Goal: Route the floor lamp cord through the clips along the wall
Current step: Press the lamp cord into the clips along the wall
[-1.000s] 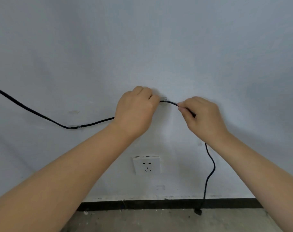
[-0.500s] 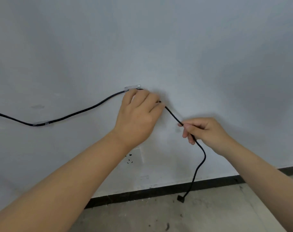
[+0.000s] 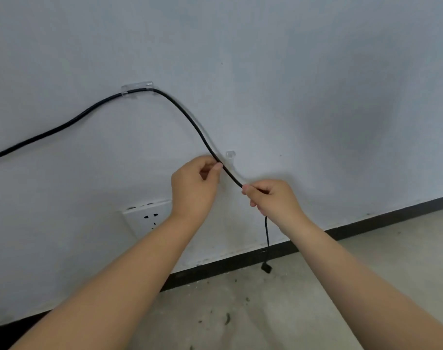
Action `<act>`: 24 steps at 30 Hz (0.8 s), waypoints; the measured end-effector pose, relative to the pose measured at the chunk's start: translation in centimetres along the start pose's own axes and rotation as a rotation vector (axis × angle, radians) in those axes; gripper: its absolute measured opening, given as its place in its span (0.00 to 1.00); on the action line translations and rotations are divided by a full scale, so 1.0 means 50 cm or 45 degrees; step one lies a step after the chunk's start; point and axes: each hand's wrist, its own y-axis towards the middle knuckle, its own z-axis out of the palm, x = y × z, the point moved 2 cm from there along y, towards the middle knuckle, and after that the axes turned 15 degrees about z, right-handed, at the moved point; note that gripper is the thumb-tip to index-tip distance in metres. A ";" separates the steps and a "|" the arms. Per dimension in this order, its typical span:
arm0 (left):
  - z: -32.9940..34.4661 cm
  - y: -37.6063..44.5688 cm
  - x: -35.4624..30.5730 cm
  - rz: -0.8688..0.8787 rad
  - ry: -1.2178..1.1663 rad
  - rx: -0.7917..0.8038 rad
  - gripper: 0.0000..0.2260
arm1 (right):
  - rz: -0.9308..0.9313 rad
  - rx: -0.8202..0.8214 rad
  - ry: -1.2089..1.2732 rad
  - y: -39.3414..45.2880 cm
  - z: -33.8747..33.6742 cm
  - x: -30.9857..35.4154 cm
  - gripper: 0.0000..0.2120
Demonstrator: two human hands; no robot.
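Note:
A black lamp cord (image 3: 187, 117) runs in from the left edge along the pale wall. It passes through a clear clip (image 3: 137, 89) high on the wall, then slopes down to the right. My left hand (image 3: 195, 185) pinches the cord just left of a second clear clip (image 3: 230, 157), which holds nothing. My right hand (image 3: 273, 198) grips the cord a little lower and to the right. Below that hand the cord hangs straight down, and its plug (image 3: 266, 268) dangles near the floor.
A white wall socket (image 3: 145, 217) sits low on the wall, partly behind my left forearm. A black skirting strip (image 3: 379, 218) runs along the wall's foot. The concrete floor (image 3: 240, 311) has scattered dark debris.
My left hand has let go at the upper clip and slid down the cord to the second clip. My right hand keeps its grip, now close beside the left.

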 end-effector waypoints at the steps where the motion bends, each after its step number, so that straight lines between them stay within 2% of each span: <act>1: 0.004 -0.001 0.001 -0.008 -0.002 -0.053 0.04 | -0.040 -0.030 -0.020 -0.002 0.001 0.000 0.13; 6: 0.032 0.002 -0.005 -0.042 0.035 -0.247 0.04 | -0.235 -0.129 -0.139 0.005 -0.022 0.024 0.17; 10: 0.043 0.007 -0.005 -0.104 0.039 -0.321 0.03 | -0.318 -0.088 -0.314 0.014 -0.031 0.037 0.18; 17: 0.045 0.015 -0.011 -0.118 0.060 -0.286 0.04 | -0.306 -0.069 -0.279 0.031 -0.021 0.025 0.18; 24: 0.039 0.025 -0.019 -0.092 0.058 -0.190 0.05 | -0.341 -0.203 -0.225 0.051 -0.014 0.003 0.21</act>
